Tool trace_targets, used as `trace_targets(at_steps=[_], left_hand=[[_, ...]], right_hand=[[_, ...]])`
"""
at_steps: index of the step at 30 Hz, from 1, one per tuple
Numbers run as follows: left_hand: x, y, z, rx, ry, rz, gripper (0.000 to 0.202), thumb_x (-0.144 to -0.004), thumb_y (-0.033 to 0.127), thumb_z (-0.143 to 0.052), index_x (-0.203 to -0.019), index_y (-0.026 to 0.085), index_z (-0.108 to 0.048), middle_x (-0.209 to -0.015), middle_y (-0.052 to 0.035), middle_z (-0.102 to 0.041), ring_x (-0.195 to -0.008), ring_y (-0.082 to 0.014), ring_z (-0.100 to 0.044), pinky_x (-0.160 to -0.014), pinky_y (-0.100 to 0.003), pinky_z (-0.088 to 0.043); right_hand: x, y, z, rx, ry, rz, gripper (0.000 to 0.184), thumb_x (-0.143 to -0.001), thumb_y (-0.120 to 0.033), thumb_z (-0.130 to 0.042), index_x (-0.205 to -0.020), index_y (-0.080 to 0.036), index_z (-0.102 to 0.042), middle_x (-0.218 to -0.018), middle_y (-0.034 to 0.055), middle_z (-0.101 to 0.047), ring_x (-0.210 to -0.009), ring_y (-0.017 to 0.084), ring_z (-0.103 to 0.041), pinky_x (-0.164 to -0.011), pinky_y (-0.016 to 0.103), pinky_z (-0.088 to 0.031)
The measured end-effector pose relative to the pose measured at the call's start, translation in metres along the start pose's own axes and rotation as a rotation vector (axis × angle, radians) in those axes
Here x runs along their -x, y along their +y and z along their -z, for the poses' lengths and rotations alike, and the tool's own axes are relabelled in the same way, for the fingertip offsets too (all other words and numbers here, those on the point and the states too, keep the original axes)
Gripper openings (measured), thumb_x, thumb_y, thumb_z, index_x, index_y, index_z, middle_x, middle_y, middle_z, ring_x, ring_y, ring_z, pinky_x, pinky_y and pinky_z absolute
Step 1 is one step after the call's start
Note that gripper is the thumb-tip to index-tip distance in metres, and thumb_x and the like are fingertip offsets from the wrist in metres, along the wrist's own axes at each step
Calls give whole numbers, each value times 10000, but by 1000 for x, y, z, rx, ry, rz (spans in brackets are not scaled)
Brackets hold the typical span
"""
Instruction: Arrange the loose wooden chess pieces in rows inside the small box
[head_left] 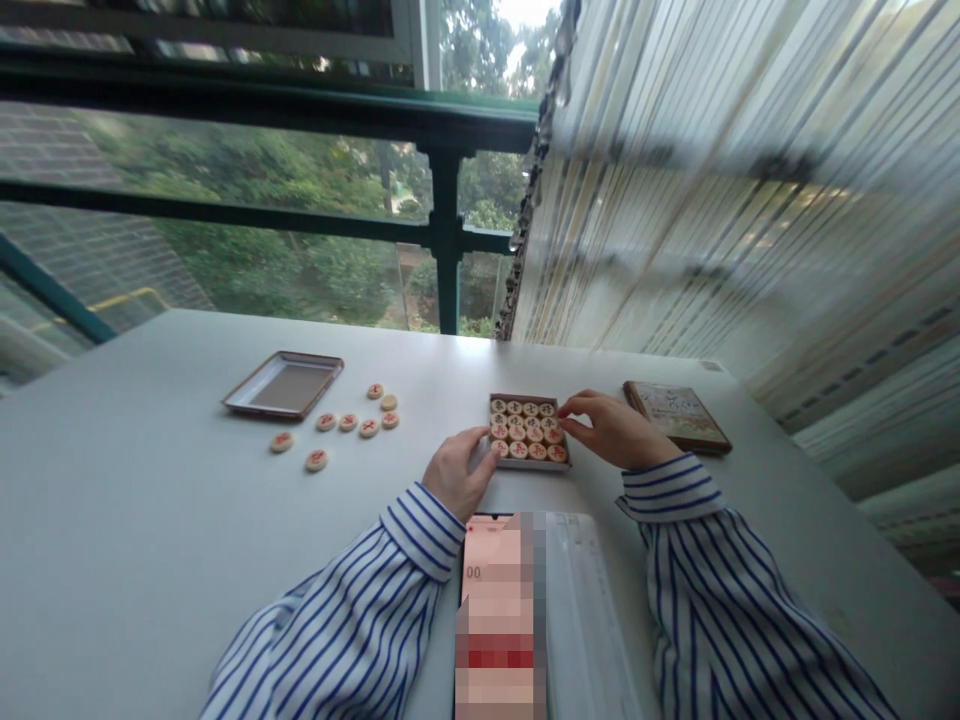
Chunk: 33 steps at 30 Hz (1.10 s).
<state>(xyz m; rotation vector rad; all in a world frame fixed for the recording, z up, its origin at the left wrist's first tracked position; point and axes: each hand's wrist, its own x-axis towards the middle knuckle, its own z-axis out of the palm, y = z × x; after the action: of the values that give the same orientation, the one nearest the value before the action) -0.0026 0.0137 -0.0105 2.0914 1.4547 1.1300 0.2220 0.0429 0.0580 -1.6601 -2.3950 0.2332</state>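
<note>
A small open box (529, 465) holding several round wooden chess pieces with red marks sits on the white table (150, 520). My left hand (459, 472) rests against the box's left side, fingers curled on its edge. My right hand (611, 430) is at the box's right edge, its fingertips pinched on a piece in the box. Both arms wear blue-striped sleeves.
Several loose chess pieces (346, 423) lie to the left beside an upturned box lid (283, 385). A folded board or booklet (679, 414) lies at the right. A phone (496, 610) and a clear folder (589, 610) lie near me. A window railing and blinds stand behind the table.
</note>
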Motion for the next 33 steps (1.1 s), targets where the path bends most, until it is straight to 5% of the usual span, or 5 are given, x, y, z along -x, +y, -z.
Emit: trace_targets(at_steps=[12, 22, 33], left_hand=[[-3, -4, 12, 114, 90, 100, 294, -782, 308, -493, -989, 129, -600, -916, -87, -661, -791, -159, -623, -653, -272, -530], [-19, -8, 47, -23, 92, -4, 240, -786, 286, -470, -902, 146, -627, -853, -68, -675, -750, -154, -624, -640, -280, -521], [-40, -57, 83, -195, 226, 39, 261, -774, 319, -469, -902, 146, -618, -869, -70, -660, -739, -161, -617, -699, -300, -497]], right_hand=[[2, -7, 11, -4, 160, 17, 235, -824, -288, -436, -890, -193, -641, -872, 52, -636, -800, 160, -581, -761, 259, -424], [3, -10, 9, 10, 215, 46, 230, -826, -271, -423, -879, -204, -637, -874, 46, -640, -802, 163, -585, -743, 259, -431], [1, -18, 2, 1, 204, 50, 232, -830, -284, -418, -893, -202, -625, -877, 45, -643, -798, 171, -587, -743, 275, -442]])
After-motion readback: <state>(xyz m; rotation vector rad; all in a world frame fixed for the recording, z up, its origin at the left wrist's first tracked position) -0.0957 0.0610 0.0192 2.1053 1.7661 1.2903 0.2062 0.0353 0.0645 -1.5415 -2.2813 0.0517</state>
